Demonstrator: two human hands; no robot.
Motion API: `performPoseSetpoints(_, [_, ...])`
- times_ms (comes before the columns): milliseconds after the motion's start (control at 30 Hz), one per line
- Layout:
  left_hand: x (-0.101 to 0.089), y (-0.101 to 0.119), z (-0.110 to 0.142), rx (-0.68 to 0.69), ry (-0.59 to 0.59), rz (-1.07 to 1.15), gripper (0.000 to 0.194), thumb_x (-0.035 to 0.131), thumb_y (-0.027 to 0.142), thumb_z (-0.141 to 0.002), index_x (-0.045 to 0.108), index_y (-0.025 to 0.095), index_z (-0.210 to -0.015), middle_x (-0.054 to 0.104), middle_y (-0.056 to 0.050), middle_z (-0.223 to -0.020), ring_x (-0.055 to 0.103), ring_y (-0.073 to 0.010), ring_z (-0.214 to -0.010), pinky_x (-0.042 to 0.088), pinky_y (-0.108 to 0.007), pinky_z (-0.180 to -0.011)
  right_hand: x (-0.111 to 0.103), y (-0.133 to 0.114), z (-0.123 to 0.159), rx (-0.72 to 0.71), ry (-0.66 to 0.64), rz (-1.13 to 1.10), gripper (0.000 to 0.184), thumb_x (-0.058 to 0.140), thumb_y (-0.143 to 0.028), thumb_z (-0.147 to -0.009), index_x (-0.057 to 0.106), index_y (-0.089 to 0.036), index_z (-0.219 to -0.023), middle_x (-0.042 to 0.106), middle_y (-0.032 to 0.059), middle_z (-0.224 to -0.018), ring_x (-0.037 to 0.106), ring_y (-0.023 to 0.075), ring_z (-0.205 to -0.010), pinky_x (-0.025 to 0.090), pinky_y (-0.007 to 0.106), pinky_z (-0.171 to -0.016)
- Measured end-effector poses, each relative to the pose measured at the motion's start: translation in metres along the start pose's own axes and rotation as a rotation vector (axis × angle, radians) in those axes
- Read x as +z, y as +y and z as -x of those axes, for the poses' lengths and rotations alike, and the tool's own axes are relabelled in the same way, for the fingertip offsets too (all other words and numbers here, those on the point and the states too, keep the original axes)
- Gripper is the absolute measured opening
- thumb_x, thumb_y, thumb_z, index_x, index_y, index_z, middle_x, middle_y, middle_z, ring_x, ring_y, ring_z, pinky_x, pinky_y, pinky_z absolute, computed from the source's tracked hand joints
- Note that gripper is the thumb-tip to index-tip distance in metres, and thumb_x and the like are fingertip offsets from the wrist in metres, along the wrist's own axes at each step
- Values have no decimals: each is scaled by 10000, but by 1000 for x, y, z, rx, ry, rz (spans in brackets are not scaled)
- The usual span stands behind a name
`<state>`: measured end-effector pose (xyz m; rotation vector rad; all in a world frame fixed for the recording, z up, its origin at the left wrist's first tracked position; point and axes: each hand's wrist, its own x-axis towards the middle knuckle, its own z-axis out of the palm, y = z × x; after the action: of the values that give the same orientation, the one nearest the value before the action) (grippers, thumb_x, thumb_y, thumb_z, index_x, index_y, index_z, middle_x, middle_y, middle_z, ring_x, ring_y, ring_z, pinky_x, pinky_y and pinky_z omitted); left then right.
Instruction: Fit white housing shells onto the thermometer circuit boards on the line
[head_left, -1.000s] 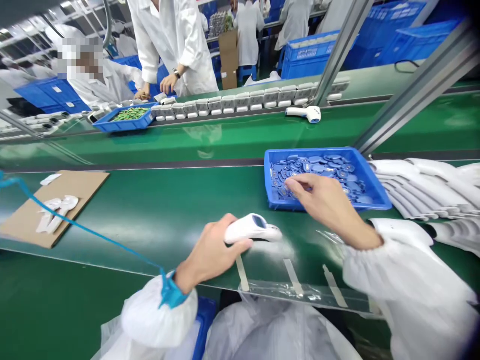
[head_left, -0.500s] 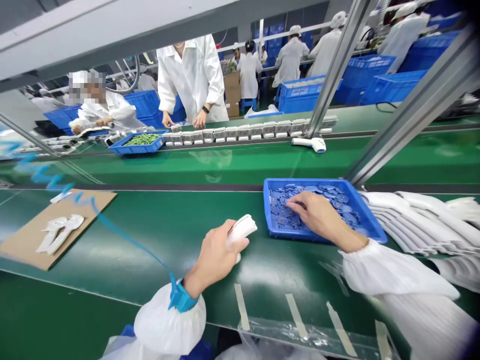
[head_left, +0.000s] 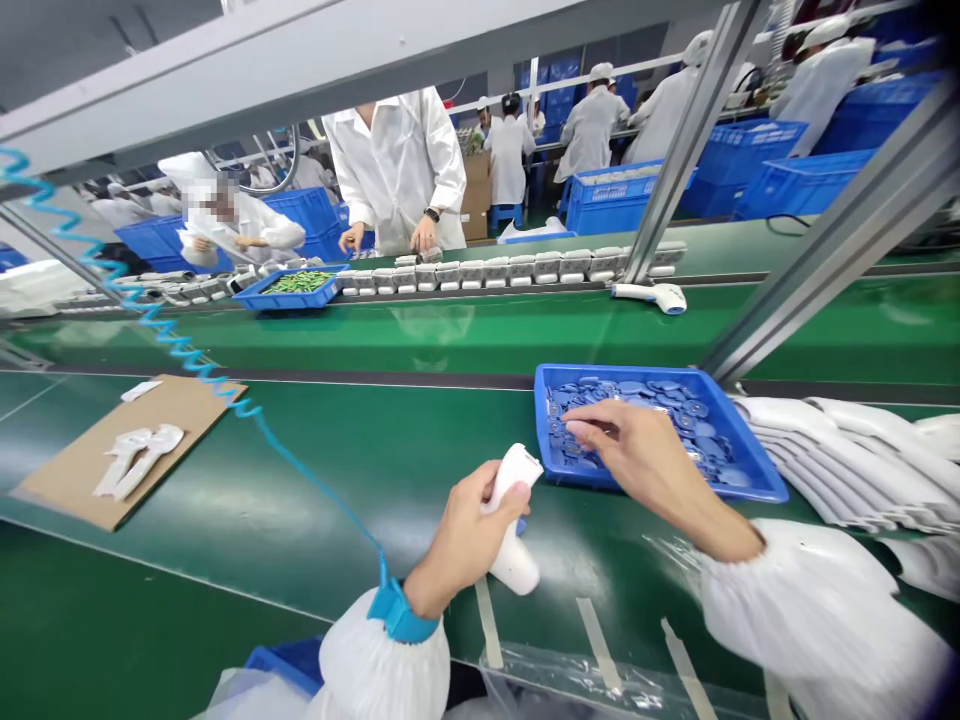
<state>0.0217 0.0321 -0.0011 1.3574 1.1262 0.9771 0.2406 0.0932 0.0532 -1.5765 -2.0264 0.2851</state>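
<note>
Your green worktop (head_left: 375, 450) carried a blue plastic tray (head_left: 545, 420) of round blue parts (head_left: 637, 420) at your right, stacked white plastic housings (head_left: 840, 450) just beside it, and at your left a cardboard sheet (head_left: 199, 410) bearing white moulded pieces (head_left: 139, 460). Strips of pale tape (head_left: 487, 625) lay across its near edge.

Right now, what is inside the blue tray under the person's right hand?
The blue plastic tray holds a loose heap of small flat round blue parts. The right hand covers those beneath it, and the heap hides most of the tray floor.
</note>
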Motion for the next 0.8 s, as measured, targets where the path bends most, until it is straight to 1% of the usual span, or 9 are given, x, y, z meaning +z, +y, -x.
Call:
performPoseSetpoints(100, [7,3,-4,-12,-17,110,490,620,595,-953,649,129,-1101,685,-64,-846,578,-135,-686,426,-250,-616,8,-24,30,44,107,-351,267,611,-404,-951,816,-247,-1021,807,2,-913,763,191,-778,600,288,-726])
performPoseSetpoints(167, [9,5,-5,-18,-42,159,534,632,621,-935,650,121,-1121,675,-64,-830,578,-134,-671,425,-245,-596,17,-36,44,55,124,-477,291,601,-418,-951,817,-230,-1008,803,2,-852,767,186,-733,611,274,-681])
performPoseSetpoints(267, [8,7,-1,-46,-85,175,550,644,635,-921,649,117,-1107,663,-57,-802,566,-125,-643,421,-236,-574,26,-40,55,-13,219,-407,278,595,-379,-962,817,-215,-996,800,4,-822,764,177,-691,621,261,-653])
performPoseSetpoints(400, [6,9,6,-59,-127,140,507,609,625,-950,637,129,-1046,659,-46,-782,552,-117,-614,416,-234,-554,30,-34,61,-209,439,-258,227,602,-263,-955,822,-203,-969,811,36,-943,788,203,-817,656,304,-817])
performPoseSetpoints(500, [4,12,9,7,-88,44,465,591,584,-977,659,146,-1117,672,-39,-818,593,-136,-685,444,-247,-612,30,-31,63,-233,359,-316,214,616,-264,-951,826,-230,-965,804,34,-1026,789,222,-899,662,340,-872])
performPoseSetpoints(600, [2,20,13,71,-69,-136,422,573,530,-1002,671,186,-1225,697,-28,-867,618,-164,-753,467,-284,-694,26,-31,64,-80,250,-399,210,654,-373,-934,829,-264,-889,806,24,-1015,786,253,-933,666,384,-873])
performPoseSetpoints(667, [0,27,16,141,-20,-311,404,570,488,-1009,659,207,-1285,729,-39,-980,639,-197,-847,477,-322,-781,22,-33,64,13,212,-467,243,688,-471,-901,826,-273,-875,808,29,-995,785,263,-917,666,399,-858])
performPoseSetpoints(733, [-2,31,18,203,3,-435,406,559,462,-1017,636,222,-1335,739,-48,-1119,652,-227,-957,474,-351,-859,18,-35,64,67,165,-518,305,696,-523,-885,819,-271,-1008,806,38,-1028,783,252,-891,667,391,-825])
performPoseSetpoints(800, [-2,31,18,246,-21,-473,396,524,459,-1033,629,238,-1346,739,-43,-1170,659,-237,-996,472,-361,-881,17,-39,66,51,84,-515,388,654,-522,-919,773,-263,-1182,792,50,-1117,774,236,-928,659,372,-821])
